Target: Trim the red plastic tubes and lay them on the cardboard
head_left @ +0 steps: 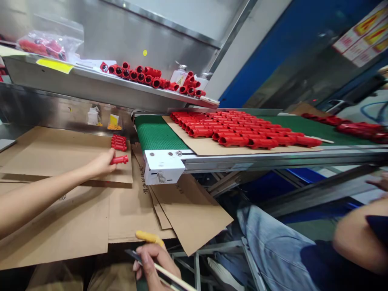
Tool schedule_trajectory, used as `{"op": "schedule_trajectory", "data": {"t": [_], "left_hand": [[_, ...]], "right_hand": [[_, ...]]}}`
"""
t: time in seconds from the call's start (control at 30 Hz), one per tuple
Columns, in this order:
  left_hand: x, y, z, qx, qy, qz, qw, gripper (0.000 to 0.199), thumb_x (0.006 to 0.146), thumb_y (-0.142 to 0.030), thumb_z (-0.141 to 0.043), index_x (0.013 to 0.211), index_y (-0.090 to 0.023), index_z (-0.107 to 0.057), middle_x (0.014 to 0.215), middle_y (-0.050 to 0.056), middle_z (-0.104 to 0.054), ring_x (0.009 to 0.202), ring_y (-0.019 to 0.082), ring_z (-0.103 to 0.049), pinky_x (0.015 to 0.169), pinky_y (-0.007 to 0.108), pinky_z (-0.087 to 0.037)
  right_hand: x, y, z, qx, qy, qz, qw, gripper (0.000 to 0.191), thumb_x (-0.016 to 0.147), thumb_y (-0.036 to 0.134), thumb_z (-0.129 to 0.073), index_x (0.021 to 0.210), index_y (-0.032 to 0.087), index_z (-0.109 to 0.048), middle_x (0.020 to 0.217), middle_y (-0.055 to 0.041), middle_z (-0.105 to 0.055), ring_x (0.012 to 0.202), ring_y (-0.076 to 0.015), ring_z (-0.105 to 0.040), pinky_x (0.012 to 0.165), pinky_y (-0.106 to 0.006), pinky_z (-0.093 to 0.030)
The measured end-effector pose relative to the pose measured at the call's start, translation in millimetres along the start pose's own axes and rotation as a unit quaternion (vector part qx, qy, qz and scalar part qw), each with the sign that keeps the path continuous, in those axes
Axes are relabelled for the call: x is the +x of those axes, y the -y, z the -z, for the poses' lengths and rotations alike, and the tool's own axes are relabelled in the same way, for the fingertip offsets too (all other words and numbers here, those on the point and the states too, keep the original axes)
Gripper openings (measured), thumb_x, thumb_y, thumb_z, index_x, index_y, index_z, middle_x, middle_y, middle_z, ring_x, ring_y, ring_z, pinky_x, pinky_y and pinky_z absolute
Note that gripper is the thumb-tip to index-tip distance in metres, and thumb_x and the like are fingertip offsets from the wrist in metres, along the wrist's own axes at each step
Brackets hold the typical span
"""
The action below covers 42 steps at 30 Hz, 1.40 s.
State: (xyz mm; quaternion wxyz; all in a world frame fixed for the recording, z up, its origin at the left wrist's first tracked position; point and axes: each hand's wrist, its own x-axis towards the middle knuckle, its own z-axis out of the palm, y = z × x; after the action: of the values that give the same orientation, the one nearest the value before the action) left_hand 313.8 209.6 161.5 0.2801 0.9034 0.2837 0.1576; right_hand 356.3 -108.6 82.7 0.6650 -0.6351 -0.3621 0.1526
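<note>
With its fingers closed, my left hand (pixel 105 162) grips the end of a small red tubular plastic part (pixel 120 160) over the brown cardboard sheet (pixel 54 151). Just beyond it lies a short stack of similar red parts (pixel 118 142). Low in the view, my right hand (pixel 157 264) holds a thin paintbrush (pixel 171 276) with a pale handle and a dark tip pointing left. A yellow finger cot (pixel 150 237) covers one raised finger of that hand.
A green conveyor belt (pixel 157 135) carries cardboard covered with rows of red parts (pixel 233 139). Its white end block (pixel 163 167) juts toward me. More red tubes (pixel 141 76) and small bottles (pixel 179 74) stand on the metal shelf. A seated person's jeans (pixel 273 242) are at right.
</note>
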Motion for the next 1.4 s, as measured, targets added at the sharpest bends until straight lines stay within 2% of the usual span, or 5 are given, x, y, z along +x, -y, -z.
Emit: {"op": "schedule_trajectory", "data": {"t": [0.13, 0.37, 0.97, 1.23, 1.4], "left_hand": [[-123.9, -7.2, 1.5, -0.178, 0.101, 0.009, 0.979, 0.043, 0.094, -0.057, -0.052, 0.109, -0.019, -0.064, 0.091, 0.008, -0.071, 0.074, 0.020, -0.067, 0.065, 0.030, -0.054], [-246.0, -14.9, -39.5, -0.465, -0.068, 0.224, 0.854, 0.037, 0.081, -0.047, -0.083, 0.105, -0.021, -0.073, 0.085, 0.005, -0.072, 0.064, 0.013, -0.060, 0.060, 0.021, -0.051], [-274.4, -3.9, -58.1, -0.418, -0.081, 0.304, 0.852, 0.050, 0.091, -0.069, -0.061, 0.084, -0.019, -0.063, 0.056, -0.001, -0.056, 0.043, 0.011, -0.050, 0.043, 0.021, -0.041], [-284.7, -6.7, -60.5, -0.382, -0.206, 0.204, 0.877, 0.028, 0.083, -0.035, -0.083, 0.108, -0.029, -0.071, 0.118, 0.004, -0.061, 0.101, 0.017, -0.067, 0.086, 0.021, -0.058], [-276.1, -8.7, -54.9, -0.520, -0.189, 0.264, 0.790, 0.031, 0.092, -0.047, -0.073, 0.080, -0.020, -0.065, 0.089, 0.003, -0.055, 0.070, 0.013, -0.054, 0.051, 0.020, -0.051]], "right_hand": [[18.1, 12.0, -8.6, 0.095, 0.001, -0.123, 0.988, 0.037, 0.091, 0.052, -0.077, 0.104, 0.021, -0.062, 0.066, 0.0031, -0.062, 0.045, -0.0079, -0.054, 0.042, -0.016, -0.043], [24.9, 19.2, -56.1, 0.134, 0.262, -0.237, 0.926, 0.048, 0.086, 0.059, -0.078, 0.086, 0.019, -0.052, 0.059, 0.0073, -0.051, 0.038, -0.0025, -0.038, 0.036, -0.013, -0.032], [-6.4, 11.9, -62.5, -0.033, 0.261, -0.018, 0.964, 0.021, 0.101, 0.034, -0.061, 0.088, 0.017, -0.065, 0.068, 0.0006, -0.058, 0.059, -0.0110, -0.053, 0.055, -0.023, -0.043], [-4.8, 16.6, -60.5, -0.072, 0.248, 0.027, 0.966, 0.016, 0.100, 0.025, -0.063, 0.088, 0.017, -0.070, 0.073, -0.0014, -0.067, 0.061, -0.0114, -0.057, 0.058, -0.023, -0.045], [-1.8, 24.7, -58.7, -0.036, 0.284, 0.070, 0.956, 0.013, 0.097, 0.020, -0.066, 0.085, 0.017, -0.071, 0.073, -0.0019, -0.068, 0.065, -0.0128, -0.060, 0.061, -0.025, -0.047]]}}
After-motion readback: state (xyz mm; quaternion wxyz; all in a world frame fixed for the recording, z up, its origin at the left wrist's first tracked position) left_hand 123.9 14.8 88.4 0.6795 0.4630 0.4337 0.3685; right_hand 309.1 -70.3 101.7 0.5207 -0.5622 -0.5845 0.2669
